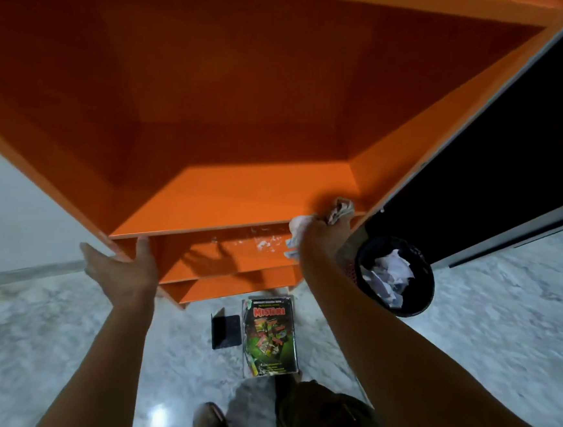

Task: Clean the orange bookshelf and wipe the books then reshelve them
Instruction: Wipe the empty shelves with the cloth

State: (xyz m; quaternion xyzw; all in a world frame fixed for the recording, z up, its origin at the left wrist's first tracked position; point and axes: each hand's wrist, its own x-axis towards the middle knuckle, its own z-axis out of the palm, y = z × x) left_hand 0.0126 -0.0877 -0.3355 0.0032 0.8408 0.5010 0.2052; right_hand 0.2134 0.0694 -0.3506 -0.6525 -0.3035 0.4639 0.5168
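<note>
there, cloth (340, 210) within right fingers (321, 226)

Left hand (123, 269) braces the shelf (238, 200) edge, fingers straight. Right hand (322, 233) grips a cloth (311, 224) there. Books (269, 335) lie on the floor (500, 314).

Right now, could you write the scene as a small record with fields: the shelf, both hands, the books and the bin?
bookshelf: orange, no books in the compartments in view; white specks on a lower board
left hand: open, fingers straight, resting on the front left corner of a board
right hand: grips a cloth at that board's right end
books: stacked on the floor before the bookshelf
bin: black, crumpled paper inside, right of the bookshelf
</note>
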